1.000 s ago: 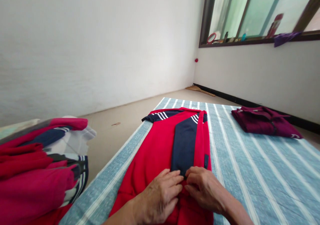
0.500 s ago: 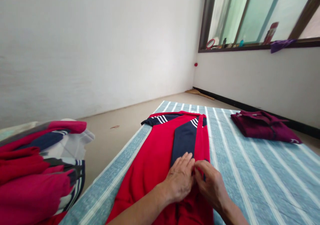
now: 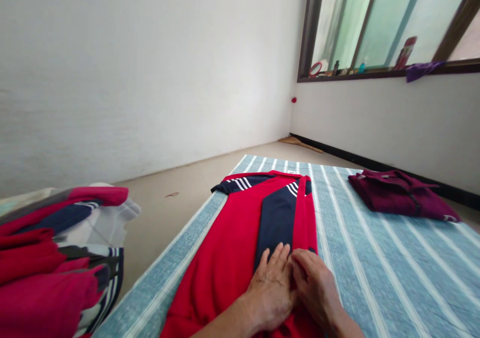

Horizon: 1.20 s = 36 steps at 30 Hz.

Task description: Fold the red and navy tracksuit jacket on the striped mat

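Observation:
A red and navy tracksuit top [image 3: 228,253] lies stretched out in front of me, its collar at the far end. The right side is folded inward, so one navy sleeve [image 3: 276,220] with white stripes runs down over the red body. My left hand [image 3: 273,288] rests flat on this sleeve, fingers extended. Right beside it, my right hand [image 3: 317,285] is curled with its fingers pinched on the folded edge of the top. The cloth beneath both palms is hidden.
A blue and white striped sheet [image 3: 360,248] lies under the top. On its right is a folded maroon garment [image 3: 401,195]. Heaped clothes [image 3: 45,273] are at the left. Beyond are a white wall [image 3: 150,78] and a window sill [image 3: 375,74] holding small items.
Both hands have slid slightly toward me along the folded sleeve and edge. The view has shifted a little; the top still lies in the same place.

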Tool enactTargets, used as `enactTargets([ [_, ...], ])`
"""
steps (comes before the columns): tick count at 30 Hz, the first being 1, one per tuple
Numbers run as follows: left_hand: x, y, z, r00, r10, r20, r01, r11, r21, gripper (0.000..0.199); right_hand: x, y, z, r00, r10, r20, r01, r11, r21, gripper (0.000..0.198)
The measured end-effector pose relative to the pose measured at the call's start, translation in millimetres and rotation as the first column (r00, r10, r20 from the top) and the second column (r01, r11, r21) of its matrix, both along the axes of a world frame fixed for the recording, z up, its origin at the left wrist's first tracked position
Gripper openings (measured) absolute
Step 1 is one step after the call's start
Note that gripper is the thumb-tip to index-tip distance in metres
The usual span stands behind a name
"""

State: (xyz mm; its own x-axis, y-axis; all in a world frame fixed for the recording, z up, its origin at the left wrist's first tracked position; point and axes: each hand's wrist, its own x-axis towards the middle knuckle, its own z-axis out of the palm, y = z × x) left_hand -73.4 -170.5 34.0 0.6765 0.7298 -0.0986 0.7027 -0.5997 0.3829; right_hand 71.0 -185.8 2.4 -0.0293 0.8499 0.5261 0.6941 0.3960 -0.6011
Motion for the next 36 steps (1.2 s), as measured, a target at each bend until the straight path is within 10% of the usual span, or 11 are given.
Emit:
enactTargets([
  [24,0,-2,9.9,1.0,0.017,0.002,-0.017,0.998,-0.062,0.058,-1,2,-8,1.0,0.008,0.024,-0.008,1.0,-0.011,0.022],
  [36,-3,72,28.2,0.973,0.199,0.116,-0.205,0.978,0.046,0.041,-8,1,2,0.987,-0.112,0.114,0.056,0.911,0.408,0.014],
])
